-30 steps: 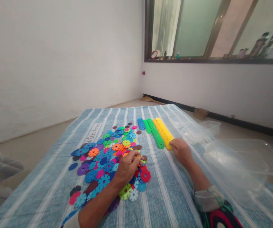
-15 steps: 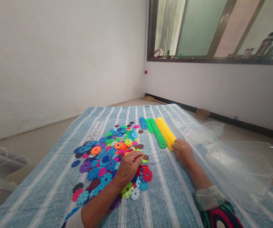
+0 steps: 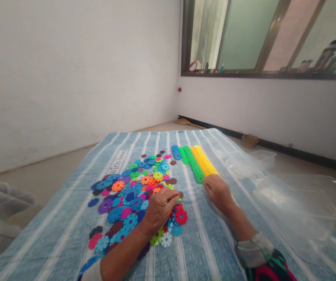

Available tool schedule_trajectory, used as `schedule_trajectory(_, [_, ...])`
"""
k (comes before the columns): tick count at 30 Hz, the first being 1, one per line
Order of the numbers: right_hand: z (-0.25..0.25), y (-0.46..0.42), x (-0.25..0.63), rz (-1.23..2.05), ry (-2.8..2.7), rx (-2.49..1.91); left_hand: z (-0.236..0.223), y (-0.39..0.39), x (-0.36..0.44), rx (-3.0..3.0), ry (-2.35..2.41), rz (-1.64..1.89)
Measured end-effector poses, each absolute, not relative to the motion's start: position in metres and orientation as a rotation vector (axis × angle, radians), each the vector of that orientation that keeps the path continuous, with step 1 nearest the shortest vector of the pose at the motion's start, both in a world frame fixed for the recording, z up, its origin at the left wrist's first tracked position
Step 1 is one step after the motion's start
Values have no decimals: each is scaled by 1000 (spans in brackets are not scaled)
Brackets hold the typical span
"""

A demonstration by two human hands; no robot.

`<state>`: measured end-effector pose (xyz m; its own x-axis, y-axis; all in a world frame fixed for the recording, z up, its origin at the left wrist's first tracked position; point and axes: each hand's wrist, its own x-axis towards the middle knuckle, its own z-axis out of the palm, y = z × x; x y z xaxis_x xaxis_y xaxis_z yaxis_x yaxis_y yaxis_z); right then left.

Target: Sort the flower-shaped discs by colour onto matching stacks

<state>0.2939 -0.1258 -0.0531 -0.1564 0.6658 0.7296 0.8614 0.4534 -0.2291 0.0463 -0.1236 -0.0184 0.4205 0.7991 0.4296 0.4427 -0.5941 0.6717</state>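
My left hand [image 3: 160,207] rests over the right side of a loose pile of flower-shaped plastic discs [image 3: 131,203] in many colours. Its thumb and fingers are pinched together; what they hold, if anything, is hidden. My right hand [image 3: 219,193] is closed at the near end of a long row of overlapping yellow discs [image 3: 204,160], covering that end. Its fingertips come close to the near tip of a long green row [image 3: 193,164]; whether they grip a disc cannot be made out. Beyond lie a short green row [image 3: 183,155] and a short blue row [image 3: 176,152].
A blue-and-white striped cloth [image 3: 68,218] covers the table. Clear plastic boxes [image 3: 296,199] stand along its right side. A small cardboard box [image 3: 250,140] and a broom [image 3: 185,121] lie on the floor by the walls.
My right hand has moved left, from the side of the yellow row's near end to the tip of the long green row. My left hand has shifted only slightly.
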Motion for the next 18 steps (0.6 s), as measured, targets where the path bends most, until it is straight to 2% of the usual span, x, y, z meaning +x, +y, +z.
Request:
schedule_trajectory(6, [-50, -139, 243, -85, -2030, -1033, -18, -128, 50, 2173, 1043, 968])
schedule_trajectory(18, [-56, -145, 229, 57, -2013, -997, -17, -134, 55, 2099, 1094, 914])
